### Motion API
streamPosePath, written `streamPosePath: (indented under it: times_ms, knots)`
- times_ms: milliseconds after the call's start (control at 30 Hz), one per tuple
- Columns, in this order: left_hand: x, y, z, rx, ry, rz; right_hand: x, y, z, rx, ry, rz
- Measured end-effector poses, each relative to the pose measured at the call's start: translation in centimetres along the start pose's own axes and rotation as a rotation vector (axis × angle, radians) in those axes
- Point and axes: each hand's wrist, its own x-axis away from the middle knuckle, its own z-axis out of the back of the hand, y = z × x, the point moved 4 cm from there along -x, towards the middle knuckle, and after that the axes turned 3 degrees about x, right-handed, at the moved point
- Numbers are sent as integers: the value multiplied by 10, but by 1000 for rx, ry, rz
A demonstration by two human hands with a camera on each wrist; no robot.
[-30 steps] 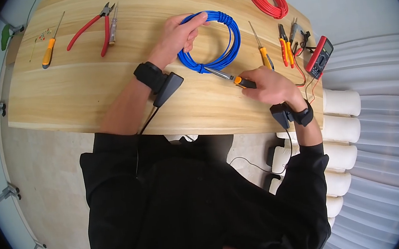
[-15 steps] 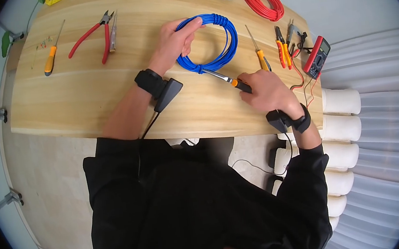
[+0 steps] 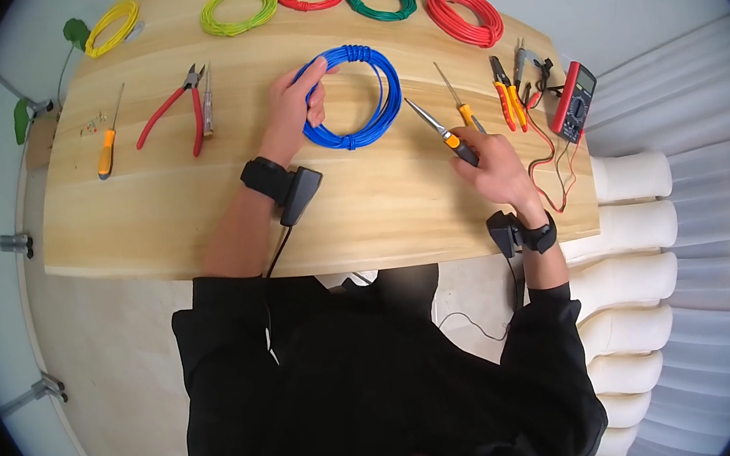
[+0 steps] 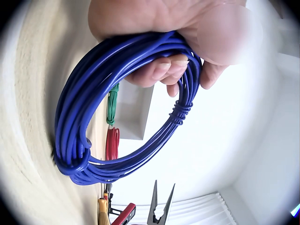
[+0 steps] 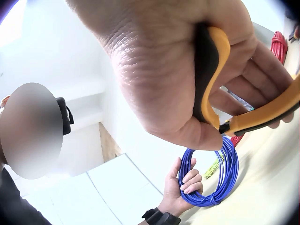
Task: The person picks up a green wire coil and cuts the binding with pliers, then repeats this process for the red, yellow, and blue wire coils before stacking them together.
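Observation:
My left hand [image 3: 285, 118] grips a coil of blue wire [image 3: 391, 94] by its left side, thumb over the bundle and fingers curled through the ring. In the left wrist view, short wraps of wire bind the coil [image 4: 93, 93] at two places. My right hand [image 3: 500, 172] holds needle-nose pliers [image 3: 430, 118] with orange and black handles, their nose just right of the coil and apart from it. The tips of the pliers [image 4: 154, 211] stand slightly parted in the left wrist view. The right wrist view shows the handles [image 5: 267, 115] spread across the palm.
Wire coils lie along the far side: yellow [image 3: 96, 44], yellow-green [image 3: 211, 20], red [image 3: 313, 5], green [image 3: 383, 17] and a larger red one [image 3: 487, 34]. Left are a screwdriver [image 3: 106, 156] and red-handled cutters [image 3: 198, 125]; right, another screwdriver [image 3: 467, 115], orange-handled pliers [image 3: 509, 108] and a multimeter [image 3: 574, 103].
The pliers' nose was at the coil's lower binding; it has pulled away to the right. My left hand keeps its hold on the coil. The head view has shifted, showing more of the far table.

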Motion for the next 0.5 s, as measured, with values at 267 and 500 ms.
streamPosePath:
  times_ms: [267,500]
  knots:
    - [1,-1,-3,-19,-95,68,-18,16,-23,-329,101,107]
    - [-2,-6,1,15,-75,114,-27,9,-30,-331,108,96]
